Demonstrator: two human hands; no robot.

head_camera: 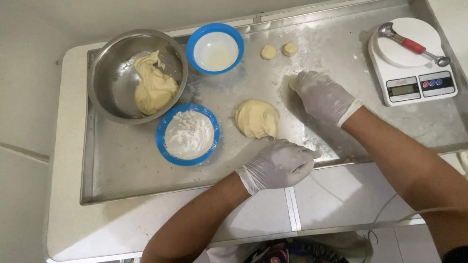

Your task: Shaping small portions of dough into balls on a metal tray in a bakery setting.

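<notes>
My right hand (322, 95) cups a small dough piece (292, 84) mid-tray (122, 165); my left hand (278, 163), loosely curled and empty, rests at the front edge beside the dough mound (256, 118).

Both gloved hands, left hand (277, 165) and right hand (324, 96), rest palm-down, fingers curled.

The person is wearing thin, whitish disposable gloves on the left hand (278, 165) and right hand (324, 96), cuffs ending at the wrists; the forearms are showing no sleeves.
</notes>
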